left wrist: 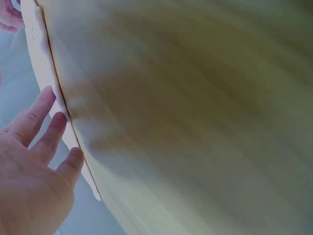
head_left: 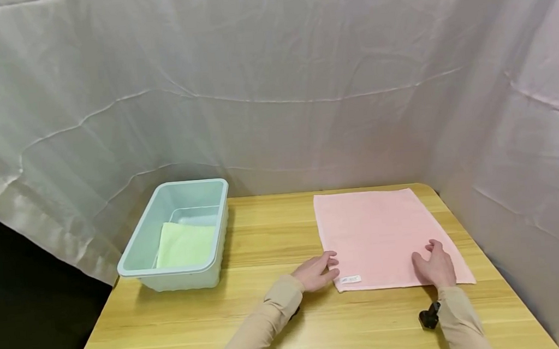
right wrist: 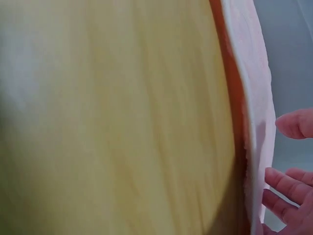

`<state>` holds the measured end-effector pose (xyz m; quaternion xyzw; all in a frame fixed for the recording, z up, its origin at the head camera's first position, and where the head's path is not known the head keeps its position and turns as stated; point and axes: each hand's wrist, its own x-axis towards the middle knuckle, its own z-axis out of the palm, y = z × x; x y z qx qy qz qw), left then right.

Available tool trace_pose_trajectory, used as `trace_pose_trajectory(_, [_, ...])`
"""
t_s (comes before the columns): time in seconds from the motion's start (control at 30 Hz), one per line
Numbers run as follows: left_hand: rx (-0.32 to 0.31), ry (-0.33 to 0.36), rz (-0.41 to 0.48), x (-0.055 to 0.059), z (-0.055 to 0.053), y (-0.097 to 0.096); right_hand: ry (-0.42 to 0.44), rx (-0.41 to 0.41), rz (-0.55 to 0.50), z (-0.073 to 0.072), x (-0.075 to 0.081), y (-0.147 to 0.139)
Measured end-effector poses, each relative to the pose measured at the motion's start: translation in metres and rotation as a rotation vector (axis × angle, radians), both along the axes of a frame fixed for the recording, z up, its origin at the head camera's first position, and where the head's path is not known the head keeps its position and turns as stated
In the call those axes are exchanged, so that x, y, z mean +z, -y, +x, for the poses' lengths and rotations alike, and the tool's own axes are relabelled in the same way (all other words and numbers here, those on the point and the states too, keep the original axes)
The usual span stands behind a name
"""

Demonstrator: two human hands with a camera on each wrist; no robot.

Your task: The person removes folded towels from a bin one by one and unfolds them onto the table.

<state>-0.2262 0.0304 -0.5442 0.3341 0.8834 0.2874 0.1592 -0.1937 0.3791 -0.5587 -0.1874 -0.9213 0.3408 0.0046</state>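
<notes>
A pink square towel (head_left: 373, 233) lies spread flat on the right part of the table, a small white label near its front left corner. My left hand (head_left: 315, 272) is at the towel's left edge by that label, fingers spread and fingertips right at the edge. Over the front right part of the towel is my right hand (head_left: 435, 266), its thumb and fingers apart. In the left wrist view the left hand (left wrist: 39, 161) shows loosely extended fingers beside the towel's rim. The right wrist view shows the right hand (right wrist: 291, 191) beside the towel's edge (right wrist: 254, 112), with nothing between thumb and fingers.
A pale blue plastic bin (head_left: 220, 239) stands at the table's left, holding a folded light green cloth (head_left: 186, 245). The wooden table (head_left: 264, 236) reaches to grey curtains (head_left: 276, 131) behind and at the right. A black device (head_left: 430, 316) is at the right wrist.
</notes>
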Motion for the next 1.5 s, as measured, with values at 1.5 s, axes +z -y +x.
trace_pose_trajectory(1.5, [0.015, 0.061, -0.043, 0.005, -0.010, -0.055, 0.002, -0.055, -0.357, -0.012, 0.009, -0.066])
